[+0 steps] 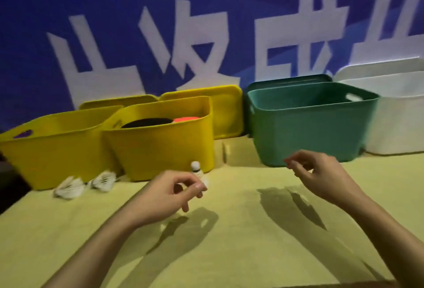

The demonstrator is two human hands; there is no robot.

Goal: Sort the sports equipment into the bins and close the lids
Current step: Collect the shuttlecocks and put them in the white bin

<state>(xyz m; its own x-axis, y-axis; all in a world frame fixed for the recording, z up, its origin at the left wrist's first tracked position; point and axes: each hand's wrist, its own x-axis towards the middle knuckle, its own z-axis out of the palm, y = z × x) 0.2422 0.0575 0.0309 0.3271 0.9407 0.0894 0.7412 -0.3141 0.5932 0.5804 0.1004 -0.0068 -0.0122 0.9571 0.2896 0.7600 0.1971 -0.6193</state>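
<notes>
My left hand (pixel 174 192) pinches a white shuttlecock (pixel 197 169) by its feathers, cork end up, just in front of the middle yellow bin (pixel 160 147). That bin holds a black paddle (pixel 146 122) and a red one (pixel 185 119). Two more shuttlecocks (pixel 68 188) (pixel 103 181) lie on the table by the left yellow bin (pixel 52 150). My right hand (pixel 319 174) hovers with loosely curled fingers and nothing in it, in front of the green bin (pixel 309 136). A white bin (pixel 399 125) stands at the far right.
Yellow lids (pixel 227 113) lean against the blue banner wall behind the yellow bins, and a green lid (pixel 291 80) stands behind the green bin. The bins line the back of the yellow-green table (pixel 241 230). The table's left edge drops into dark space.
</notes>
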